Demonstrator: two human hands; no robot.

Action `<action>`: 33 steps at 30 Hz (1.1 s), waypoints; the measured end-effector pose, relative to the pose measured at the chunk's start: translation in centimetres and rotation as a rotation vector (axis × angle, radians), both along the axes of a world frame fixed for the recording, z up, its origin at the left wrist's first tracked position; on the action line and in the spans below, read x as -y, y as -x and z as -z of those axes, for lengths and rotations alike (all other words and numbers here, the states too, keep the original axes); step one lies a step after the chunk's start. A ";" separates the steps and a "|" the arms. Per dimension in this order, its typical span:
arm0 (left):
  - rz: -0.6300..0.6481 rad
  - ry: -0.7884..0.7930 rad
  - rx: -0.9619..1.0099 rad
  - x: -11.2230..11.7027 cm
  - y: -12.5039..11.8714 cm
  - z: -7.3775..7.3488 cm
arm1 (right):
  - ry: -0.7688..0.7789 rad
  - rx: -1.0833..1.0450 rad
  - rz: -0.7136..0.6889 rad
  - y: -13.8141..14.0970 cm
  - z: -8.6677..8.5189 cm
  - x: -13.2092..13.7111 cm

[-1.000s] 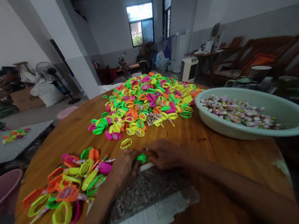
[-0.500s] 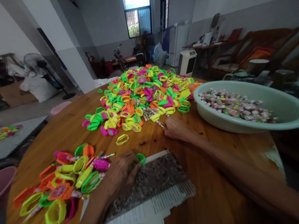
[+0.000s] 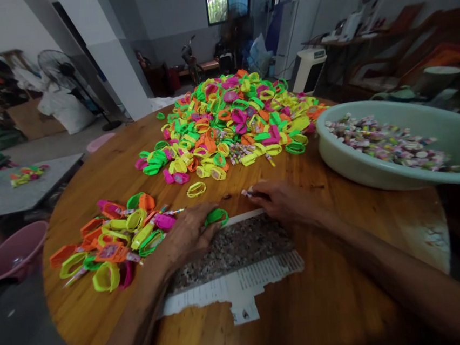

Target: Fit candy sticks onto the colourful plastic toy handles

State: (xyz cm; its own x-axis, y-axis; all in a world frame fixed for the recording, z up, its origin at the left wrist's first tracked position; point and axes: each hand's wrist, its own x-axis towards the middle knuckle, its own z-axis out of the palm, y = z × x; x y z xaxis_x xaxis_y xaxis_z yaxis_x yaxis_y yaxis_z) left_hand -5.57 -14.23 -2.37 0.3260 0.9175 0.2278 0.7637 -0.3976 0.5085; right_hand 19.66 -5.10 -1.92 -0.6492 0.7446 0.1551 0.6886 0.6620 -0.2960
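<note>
My left hand [image 3: 190, 230] rests over the near-left part of a dark speckled slab [image 3: 240, 242], its fingers closed on a bright green toy watch [image 3: 218, 216]. The slab lies on torn printed paper [image 3: 241, 288]. Just right of the watch, my right hand [image 3: 279, 203] pinches a small wrapped candy roll [image 3: 247, 192] at the slab's far edge. To the left lies a smaller group of neon toy watches [image 3: 111, 251], some with candy rolls through or beside them. A large heap of toy watches [image 3: 225, 119] covers the far side of the table.
A pale green basin [image 3: 348, 174] of candy rolls [image 3: 394, 146] stands at the right on the round wooden table [image 3: 328, 304]. Loose candy rolls [image 3: 242, 152] lie by the heap's front. One yellow toy watch [image 3: 196, 189] lies apart. A pink basin [image 3: 14, 255] is at left.
My right hand has come back from the front of the heap toward the slab, carrying the candy roll close to the green watch. My left hand keeps its hold. The view has tilted down.
</note>
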 end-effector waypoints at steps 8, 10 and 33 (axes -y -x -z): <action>0.121 0.101 0.026 0.5 0.1 -1.1 | 0.039 -0.014 -0.213 0.5 -0.5 6.4; 0.121 0.081 0.015 0.5 0.0 -0.9 | -0.027 0.023 -0.194 0.9 0.1 6.7; 0.155 0.037 0.002 0.6 -0.5 -0.6 | -0.224 -0.264 -0.233 1.4 2.7 6.9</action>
State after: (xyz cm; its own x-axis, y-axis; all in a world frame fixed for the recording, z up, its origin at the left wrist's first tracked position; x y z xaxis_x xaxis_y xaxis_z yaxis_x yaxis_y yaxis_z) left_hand -5.05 -14.82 -1.80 0.4636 0.8643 0.1951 0.6939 -0.4911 0.5267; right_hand 18.28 -12.04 -4.67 -0.7127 0.5114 0.4801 0.4328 0.8592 -0.2728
